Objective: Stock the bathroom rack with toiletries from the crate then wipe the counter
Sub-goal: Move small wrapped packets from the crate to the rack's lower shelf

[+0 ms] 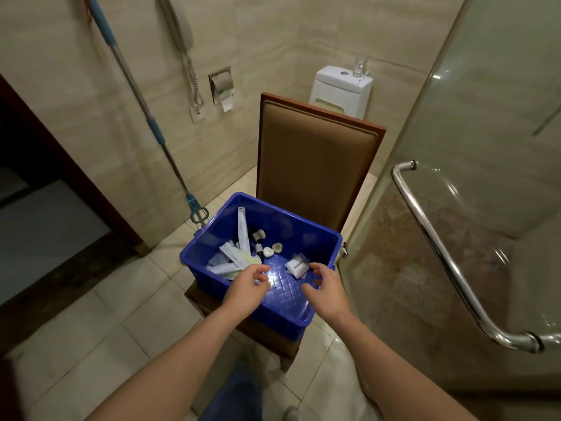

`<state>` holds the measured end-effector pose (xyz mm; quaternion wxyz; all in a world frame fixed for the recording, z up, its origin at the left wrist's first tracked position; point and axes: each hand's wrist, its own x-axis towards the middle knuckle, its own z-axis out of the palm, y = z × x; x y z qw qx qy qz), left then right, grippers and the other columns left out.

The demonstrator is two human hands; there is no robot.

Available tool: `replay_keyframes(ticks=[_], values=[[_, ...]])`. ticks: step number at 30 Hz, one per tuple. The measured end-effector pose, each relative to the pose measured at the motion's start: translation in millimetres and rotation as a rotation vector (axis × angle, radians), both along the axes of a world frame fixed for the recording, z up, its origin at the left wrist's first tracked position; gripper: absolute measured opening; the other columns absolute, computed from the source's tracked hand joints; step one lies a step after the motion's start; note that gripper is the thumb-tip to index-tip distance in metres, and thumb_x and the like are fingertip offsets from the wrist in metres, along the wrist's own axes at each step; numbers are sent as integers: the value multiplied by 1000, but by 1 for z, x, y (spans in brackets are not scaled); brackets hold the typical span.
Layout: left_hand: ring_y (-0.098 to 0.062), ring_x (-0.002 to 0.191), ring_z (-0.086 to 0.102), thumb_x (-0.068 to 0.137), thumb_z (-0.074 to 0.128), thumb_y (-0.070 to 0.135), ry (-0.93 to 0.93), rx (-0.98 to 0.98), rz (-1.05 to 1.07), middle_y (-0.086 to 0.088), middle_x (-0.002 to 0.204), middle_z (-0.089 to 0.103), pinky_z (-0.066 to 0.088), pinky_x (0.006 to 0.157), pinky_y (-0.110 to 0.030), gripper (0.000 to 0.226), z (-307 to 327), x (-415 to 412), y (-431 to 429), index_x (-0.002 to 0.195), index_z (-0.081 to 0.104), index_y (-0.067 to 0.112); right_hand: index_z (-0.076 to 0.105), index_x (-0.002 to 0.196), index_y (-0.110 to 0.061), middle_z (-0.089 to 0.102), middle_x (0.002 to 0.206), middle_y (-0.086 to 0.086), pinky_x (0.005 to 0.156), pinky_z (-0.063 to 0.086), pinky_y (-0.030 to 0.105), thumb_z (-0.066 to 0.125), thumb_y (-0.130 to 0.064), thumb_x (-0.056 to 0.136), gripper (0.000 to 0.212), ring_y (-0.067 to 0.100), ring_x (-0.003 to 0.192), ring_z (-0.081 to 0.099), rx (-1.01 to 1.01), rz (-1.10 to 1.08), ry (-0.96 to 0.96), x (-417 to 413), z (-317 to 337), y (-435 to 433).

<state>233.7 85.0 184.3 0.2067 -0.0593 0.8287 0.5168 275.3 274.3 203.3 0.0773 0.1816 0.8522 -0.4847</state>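
Left hand [246, 289], right hand [329, 291] hide crate [273, 220] rim.

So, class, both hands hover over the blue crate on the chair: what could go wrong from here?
1. The blue crate fills most of the seat of the chair; the left hand or right hand, both empty, leaning on the near rim might tip or slide it.
2. The floor tiles beside the chair look glossy, possibly wet: a slip risk.
3. The sachets are small and loose, easily dropped.
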Motion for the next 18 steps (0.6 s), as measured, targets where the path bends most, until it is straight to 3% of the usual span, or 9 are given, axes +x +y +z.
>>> replay_keyframes(ticks=[4,8,12,14,16,18], values=[[-9,95,61,91,62,16,-57,-11,-32,9,105,62,51,73,-22,29,-15,-33,8,115,57,32,47,138,-24,51,136,-1,98,52,39,65,-20,88,53,14,116,55,-23,-30,-56,-28,-15,5],[-11,85,60,90,60,10,-101,-21,-93,5,101,63,48,68,-19,29,-36,-82,13,114,58,26,50,134,-26,54,131,-3,93,50,31,64,-17,87,49,10,111,55,-49,-89,-102,-66,-34,4],[-14,78,58,90,58,9,-187,-43,-168,-1,100,64,52,68,-31,29,-69,-136,20,114,58,25,46,139,-21,51,135,0,95,50,35,62,-18,89,53,14,112,55,-84,-170,-223,-105,-62,4],[-17,83,59,91,58,9,-234,-57,-204,-1,100,64,53,75,-37,29,-88,-160,24,116,57,24,45,139,-20,51,134,2,95,51,37,62,-17,89,53,16,109,57,-113,-225,-278,-123,-79,4],[-19,88,59,91,59,8,-274,-67,-234,-1,101,63,51,79,-36,30,-107,-179,30,118,57,21,46,138,-21,52,130,-1,89,51,33,62,-18,89,51,15,106,58,-144,-291,-336,-139,-98,4],[-21,95,60,91,59,8,-308,-75,-250,-3,103,64,50,84,-34,31,-127,-194,34,120,58,18,47,134,-22,54,118,-10,79,46,20,62,-17,89,47,8,99,57,-190,-366,-387,-154,-119,4]])
